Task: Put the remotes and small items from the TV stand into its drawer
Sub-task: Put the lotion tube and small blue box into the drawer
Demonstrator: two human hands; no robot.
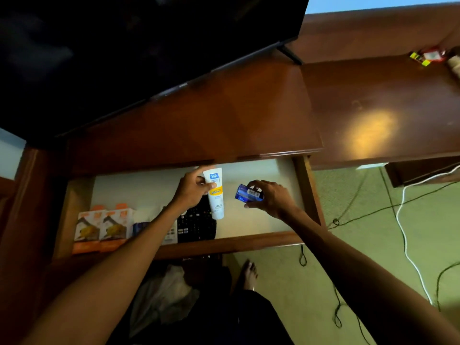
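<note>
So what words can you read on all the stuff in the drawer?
"Safi": on the blue patch near the top of the white squeeze tube in the left hand.
Yellow band on that tube: script too blurred to read.
Small blue box in the right hand: a barcode, print unreadable.
Two orange-and-white cartons: too blurred.
Black remote: button labels too small.

Inside the open drawer (296, 175): two boxes (103, 226) side by side at the front left corner, then remotes (196, 226) against the front edge near the middle. Tube (215, 195) behind the remotes, in the left hand (191, 189). Small pack (247, 193) right of the tube, under the right hand (272, 199). TV (124, 53) on the stand top (249, 115) behind the drawer.
</note>
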